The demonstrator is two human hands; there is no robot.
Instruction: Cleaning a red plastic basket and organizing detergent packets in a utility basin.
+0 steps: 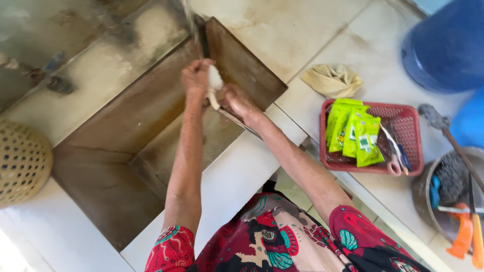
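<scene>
Two hands work a small white object under running water in a deep tiled sink.

The fingers of the left hand (195,76) curl closed around a small white object (215,78), holding it against the right hand (237,99), whose fingers wrap a pale handle, apparently a knife (222,108) with its blade lying along the wrist; the object itself is too small to identify. A thin stream of water (190,20) falls just above the hands, over the brown-stained sink basin (136,131). The step in hand looks like washing or trimming under the flow, and the next move would seem to call for a steady grip and turning the piece. On the white counter (353,55) to the right lie a crumpled cloth (333,79), a red basket (411,118) of green sachets (353,131), and a metal pot (421,194) of utensils; a perforated basket (22,161) sits at left.
</scene>
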